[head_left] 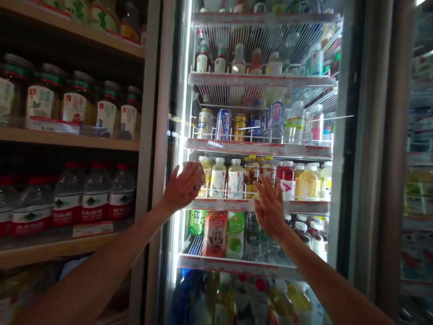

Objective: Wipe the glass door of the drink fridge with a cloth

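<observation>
Well, both hands are nearest the bottled drinks (218, 178) on one wire shelf of the lit, glass-fronted drinks cooler (165, 135): pale bottles with white caps, then amber and red ones, all upright behind a low wire rail. The left hand (184, 187) is raised before the left end of this row, and the right hand (269, 207) is before the amber bottles near its middle, the two well apart. Both hands are open, their fingers (269, 192) spread and gripping nothing, though the left hand's curl slightly. I cannot tell whether they rest on a glass door or reach into the cooler. Higher in the cooler stand cans (223, 125) beside plastic bottles, with more bottles on the shelves above them. One level below the hands is a juice bottle with a pink label (214, 234) next to a green-labelled one (236, 235). Left of the cooler, wooden shelves (67, 137) carry large labelled jars (45, 97) and, lower down, water bottles with red caps (95, 198). Right of it, another stocked cooler section (417, 203) shows.
</observation>
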